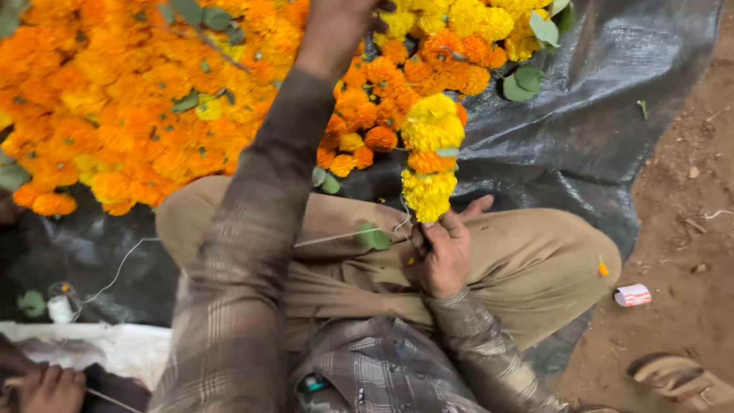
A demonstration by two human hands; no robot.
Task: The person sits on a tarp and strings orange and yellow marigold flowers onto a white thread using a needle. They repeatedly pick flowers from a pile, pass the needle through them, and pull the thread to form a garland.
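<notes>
The right hand (442, 252) grips the strung marigold garland (430, 157) upright, keeping flowers stacked on the thread (336, 237). The left hand (336, 23) reaches to twelve o'clock into the marigold heap (130, 99); its grip cannot be told.

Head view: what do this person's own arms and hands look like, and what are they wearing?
Both arms wear long sleeves of a faded brown-and-grey plaid shirt, worn-looking, reaching to the wrists. The left hand and right hand are bare: no gloves, and no rings, watch or bracelets that can be made out. The left sleeve looks motion-blurred; the right sleeve shows clearer checks.
</notes>
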